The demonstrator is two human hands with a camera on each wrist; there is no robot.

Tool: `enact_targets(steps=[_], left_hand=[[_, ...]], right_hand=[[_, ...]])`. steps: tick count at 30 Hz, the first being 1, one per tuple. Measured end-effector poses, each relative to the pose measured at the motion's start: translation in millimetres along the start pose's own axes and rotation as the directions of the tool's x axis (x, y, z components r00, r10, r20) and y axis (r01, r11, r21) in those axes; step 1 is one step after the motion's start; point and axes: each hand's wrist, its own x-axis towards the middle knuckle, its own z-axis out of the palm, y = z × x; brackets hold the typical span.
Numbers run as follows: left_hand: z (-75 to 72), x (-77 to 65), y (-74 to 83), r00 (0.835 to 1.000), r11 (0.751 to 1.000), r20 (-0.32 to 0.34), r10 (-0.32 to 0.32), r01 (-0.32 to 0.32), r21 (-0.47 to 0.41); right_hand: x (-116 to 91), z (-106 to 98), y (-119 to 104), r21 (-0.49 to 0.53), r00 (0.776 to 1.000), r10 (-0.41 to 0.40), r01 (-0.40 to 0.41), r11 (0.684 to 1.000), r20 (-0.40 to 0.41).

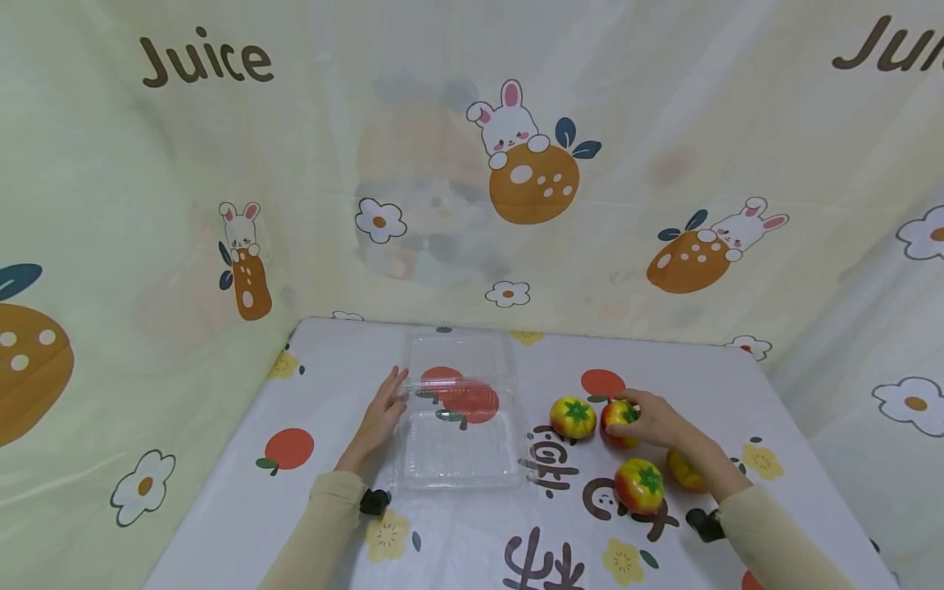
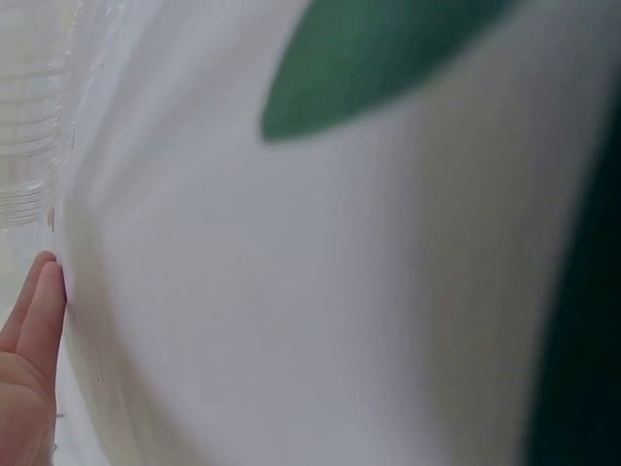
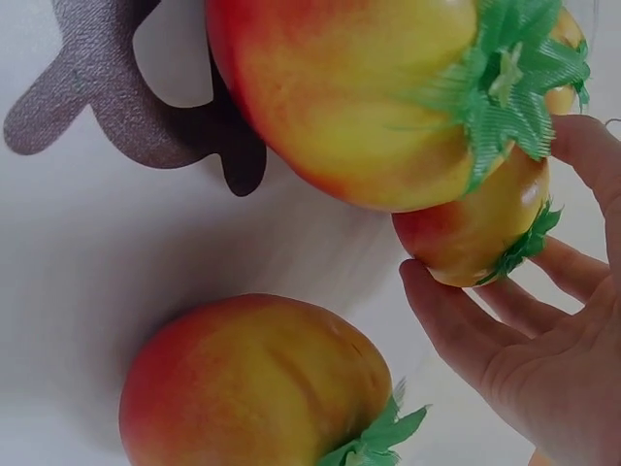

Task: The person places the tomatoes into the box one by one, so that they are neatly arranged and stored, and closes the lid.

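Observation:
My right hand grips a red-and-yellow fruit with a green leafy cap on the right half of the table. In the right wrist view, thumb and fingers curve around the held fruit. Another such fruit sits just left of it, a third lies nearer the front, and a yellower one is partly hidden under the right forearm. My left hand, fingers extended, rests at the left side of a clear plastic clamshell box, which lies opened out flat.
A white tablecloth printed with oranges, flowers and dark lettering covers the table. Behind it and at both sides hang cream curtains with rabbit prints. Dark wrist camera straps show at both sleeves.

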Motion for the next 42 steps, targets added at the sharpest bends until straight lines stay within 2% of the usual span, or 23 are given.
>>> enact_targets(steps=[9, 18, 25, 34, 42], left_hand=[[0.5, -1.3, 2.5, 1.000, 1.000, -0.009, 0.016, -0.016, -0.010], [0.6, -3.5, 7.0, 1.000, 1.000, -0.008, -0.011, 0.011, -0.008], [-0.4, -3.3, 3.9, 1.000, 0.999, -0.002, -0.029, 0.029, -0.025], [-1.7, -2.3, 3.6, 0.999, 0.999, 0.006, -0.046, 0.046, -0.019], [-0.1, -0.8, 5.3, 1.000, 1.000, 0.004, -0.019, 0.019, -0.015]], right_hand=[[-0.9, -7.5, -5.1, -0.005, 1.000, 0.011, -0.011, 1.000, -0.025], [2.6, -14.9, -10.0, 0.001, 0.998, -0.007, 0.007, 1.000, -0.061], [3.9, -21.2, -15.6, -0.007, 0.994, -0.045, 0.045, 0.999, -0.101], [4.8, -28.4, -27.0, -0.004, 0.988, -0.039, 0.039, 0.999, -0.149], [6.2, -31.1, -31.8, -0.003, 0.979, -0.063, 0.063, 0.998, -0.193]])
